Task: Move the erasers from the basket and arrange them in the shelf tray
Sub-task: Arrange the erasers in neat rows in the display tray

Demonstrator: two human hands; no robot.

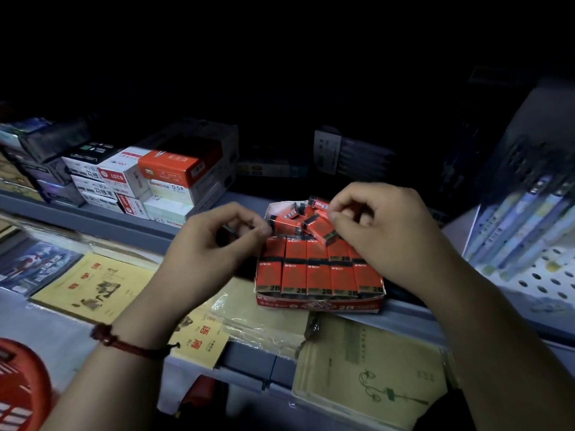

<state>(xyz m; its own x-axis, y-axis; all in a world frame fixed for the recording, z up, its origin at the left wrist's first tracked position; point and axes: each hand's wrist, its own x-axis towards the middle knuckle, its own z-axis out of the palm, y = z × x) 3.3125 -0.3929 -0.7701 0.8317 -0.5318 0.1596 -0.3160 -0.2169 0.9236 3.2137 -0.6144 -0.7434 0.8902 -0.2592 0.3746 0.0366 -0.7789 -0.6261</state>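
Note:
A red cardboard shelf tray [317,303] marked 2B stands on the shelf edge. Two neat rows of red-and-black erasers [317,276] fill its front, and several loose erasers [306,214] lie jumbled at its back. My left hand [214,244] pinches the end of one loose eraser [284,222] at the tray's left side. My right hand [382,231] pinches another eraser [322,228] lying tilted over the second row. The rim of a red basket [21,384] shows at the bottom left.
Stacked boxes of pen refills [149,178] stand on the shelf to the left of the tray. Yellow exercise books [93,284] and wrapped notebooks [370,371] lie on the lower shelf. A pegboard with hanging pen packs [525,219] rises at the right. The shelf back is dark.

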